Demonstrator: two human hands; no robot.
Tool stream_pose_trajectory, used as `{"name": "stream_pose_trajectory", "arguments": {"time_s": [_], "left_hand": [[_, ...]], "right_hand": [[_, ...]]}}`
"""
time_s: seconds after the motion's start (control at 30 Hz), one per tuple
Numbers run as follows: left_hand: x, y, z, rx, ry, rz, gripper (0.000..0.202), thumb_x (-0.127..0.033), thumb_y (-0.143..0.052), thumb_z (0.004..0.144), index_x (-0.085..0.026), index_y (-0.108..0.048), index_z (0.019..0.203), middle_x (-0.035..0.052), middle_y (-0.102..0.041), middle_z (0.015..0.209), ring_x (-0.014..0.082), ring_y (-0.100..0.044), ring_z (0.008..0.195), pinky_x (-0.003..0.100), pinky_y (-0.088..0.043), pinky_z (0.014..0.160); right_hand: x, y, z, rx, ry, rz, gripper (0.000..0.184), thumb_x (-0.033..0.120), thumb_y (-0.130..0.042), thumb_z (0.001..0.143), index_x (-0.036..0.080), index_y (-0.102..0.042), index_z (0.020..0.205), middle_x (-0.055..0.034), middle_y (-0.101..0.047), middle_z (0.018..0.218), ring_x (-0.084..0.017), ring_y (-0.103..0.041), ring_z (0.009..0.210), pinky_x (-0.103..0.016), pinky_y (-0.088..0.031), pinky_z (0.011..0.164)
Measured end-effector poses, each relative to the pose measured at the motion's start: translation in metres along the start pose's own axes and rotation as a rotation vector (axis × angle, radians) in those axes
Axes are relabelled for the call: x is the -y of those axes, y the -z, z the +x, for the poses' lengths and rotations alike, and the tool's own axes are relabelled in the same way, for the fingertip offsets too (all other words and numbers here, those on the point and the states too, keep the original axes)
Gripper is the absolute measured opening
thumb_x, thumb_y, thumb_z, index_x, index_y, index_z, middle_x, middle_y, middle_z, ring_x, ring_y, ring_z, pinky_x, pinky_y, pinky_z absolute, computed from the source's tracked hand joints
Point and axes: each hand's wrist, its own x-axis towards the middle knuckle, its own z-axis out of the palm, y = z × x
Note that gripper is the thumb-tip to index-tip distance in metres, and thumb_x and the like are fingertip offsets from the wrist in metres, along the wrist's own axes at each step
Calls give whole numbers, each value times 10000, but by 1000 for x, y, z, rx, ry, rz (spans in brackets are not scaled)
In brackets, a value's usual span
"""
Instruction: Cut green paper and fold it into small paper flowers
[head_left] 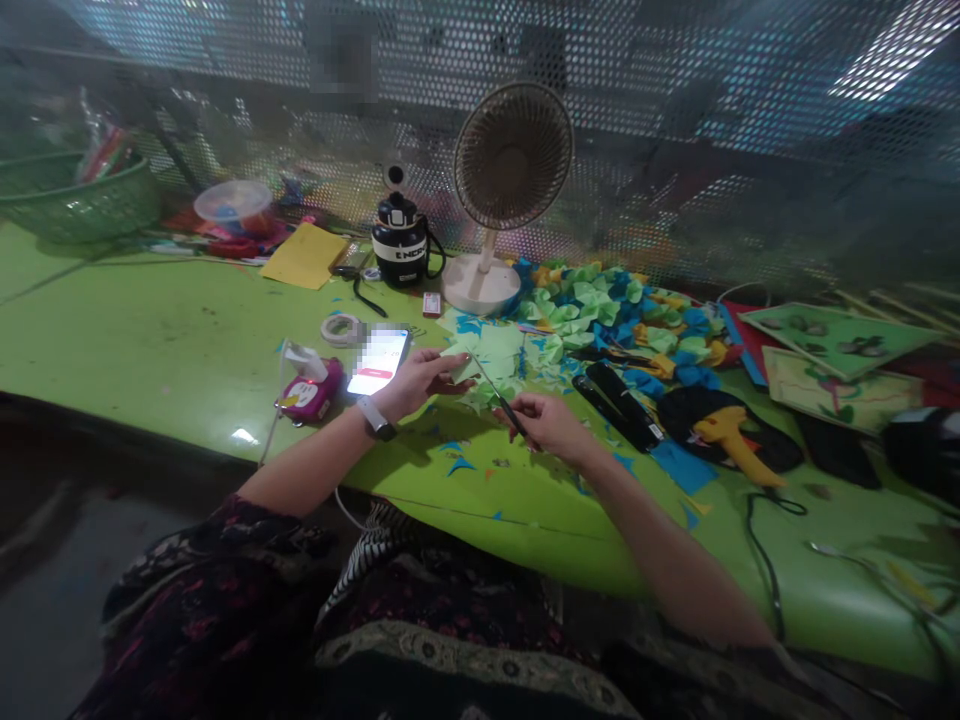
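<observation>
My left hand (pixel 421 381), with a watch on its wrist, pinches a small piece of light green paper (pixel 460 368). In my right hand (pixel 553 426) is a pair of scissors (pixel 511 412) with dark handles. Its thin blades point up and left, and their tip is close to the paper at my left fingertips; whether they touch it I cannot tell. Light green paper sheets (pixel 496 350) lie on the table just behind my hands. A lit phone (pixel 380 362) is beside my left wrist.
A fan (pixel 481 287) and a black bottle (pixel 401 255) stand behind. Folded green, blue and yellow paper pieces (pixel 592 300) are heaped to the right, near a black stapler-like tool (pixel 619 405). A tape roll (pixel 341 329), a purple gadget (pixel 311 392) and a green basket (pixel 82 205) are left.
</observation>
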Motion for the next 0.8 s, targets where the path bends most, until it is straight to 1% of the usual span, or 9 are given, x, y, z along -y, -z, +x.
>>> {"name": "stream_pose_trajectory", "arguments": {"time_s": [0.1, 0.3, 0.53, 0.63, 0.73, 0.8], "left_hand": [[-1, -3, -1, 6, -27, 35, 325, -337, -894, 645, -103, -678, 710, -40, -551, 523, 150, -689, 639, 322, -611, 743], [2, -3, -1, 42, -54, 87, 359, -377, -899, 633, -103, -691, 736, -29, -602, 614, 100, -637, 616, 323, -610, 752], [5, -2, 0, 50, -56, 84, 358, -385, -897, 630, -110, -688, 723, -34, -602, 607, 90, -632, 612, 298, -615, 738], [4, -2, 0, 49, -53, 84, 364, -388, -898, 627, -108, -685, 723, -24, -625, 629, 95, -646, 624, 295, -615, 735], [4, -2, 0, 48, -45, 93, 384, -397, -900, 618, -105, -696, 761, 4, -674, 703, 113, -669, 659, 305, -614, 732], [5, -2, -1, 45, -42, 98, 392, -399, -900, 615, -102, -702, 778, 9, -680, 716, 120, -675, 668, 313, -612, 735]], "right_hand": [[0, 0, 0, -6, -6, 8, 554, 693, -755, 599, 186, -550, 689, 20, -616, 567, -52, -413, 362, -205, -298, 362], [1, -1, 1, -7, -8, 21, 535, 674, -762, 607, 189, -552, 691, 21, -623, 575, -57, -430, 364, -206, -304, 362], [4, -2, -2, 1, -26, 20, 531, 672, -757, 620, 188, -551, 695, 21, -623, 580, -53, -430, 360, -200, -293, 353], [4, -2, -2, -1, -20, 20, 536, 677, -760, 614, 188, -554, 691, 24, -622, 571, -54, -432, 360, -200, -301, 353], [2, -2, -1, -7, -19, 24, 543, 681, -766, 602, 186, -564, 696, 21, -624, 564, -56, -432, 356, -200, -299, 349], [1, -2, 0, -13, -24, 39, 549, 684, -772, 591, 186, -566, 697, 19, -625, 563, -57, -429, 352, -201, -298, 345]]}}
